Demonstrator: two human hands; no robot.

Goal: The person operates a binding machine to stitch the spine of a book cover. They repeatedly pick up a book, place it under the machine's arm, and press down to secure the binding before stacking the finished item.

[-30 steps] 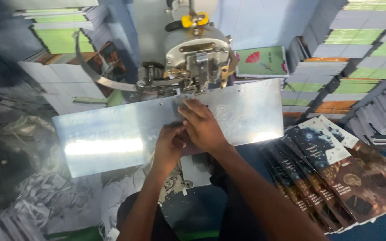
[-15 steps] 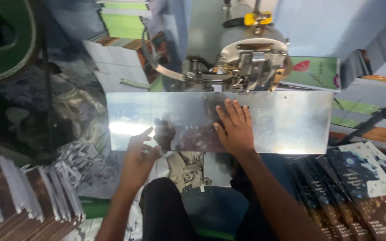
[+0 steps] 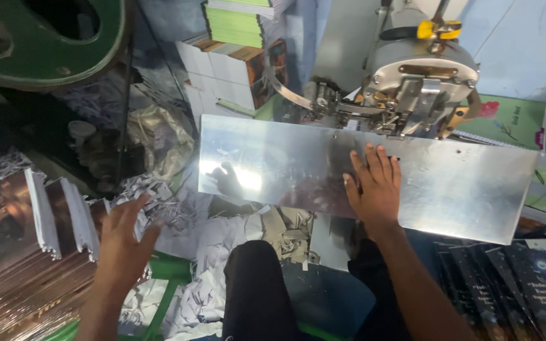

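Right now your right hand [image 3: 374, 186] lies flat, fingers spread and gripping nothing, on the shiny metal work plate [image 3: 475, 189] just below the stitching machine head [image 3: 421, 76], pressing on the bare surface there. Your left hand [image 3: 121, 243] is open and empty, stretched out to the fanned stack of unbound booklets [image 3: 52, 218] at your left side, near the paper scraps [image 3: 210, 278], fingertips almost on them.

green book stacks [image 3: 238, 25], paper scraps [image 3: 206, 278], green wheel [image 3: 45, 38]
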